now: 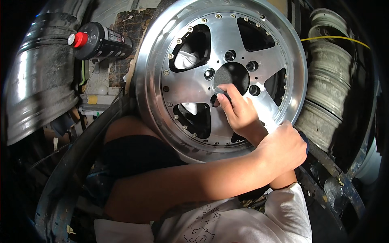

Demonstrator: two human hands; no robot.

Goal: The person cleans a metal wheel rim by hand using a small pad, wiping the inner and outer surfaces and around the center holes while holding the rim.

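A polished five-spoke metal wheel rim (194, 86) with small bolts around its face lies before me. My right hand (240, 112) reaches over its hub, thumb and fingers pinching a small dark grey piece (222, 91), perhaps abrasive paper, beside a lug hole and the centre bore. Across my right forearm lies my left arm, with my left hand (282, 147) curled at the lower right edge of the wheel rim. The left fingertips are mostly hidden, and what they grip cannot be told. White cloth (186, 59) shows through the left spoke openings.
A dark bottle with a red cap (103, 42) lies at the upper left near a worn brown board (132, 22). Large metal barrels (45, 73) stand at far left, stacked wheel rims (329, 66) at right. A yellow cord (334, 37) crosses there; dark metal bars (328, 170) flank me.
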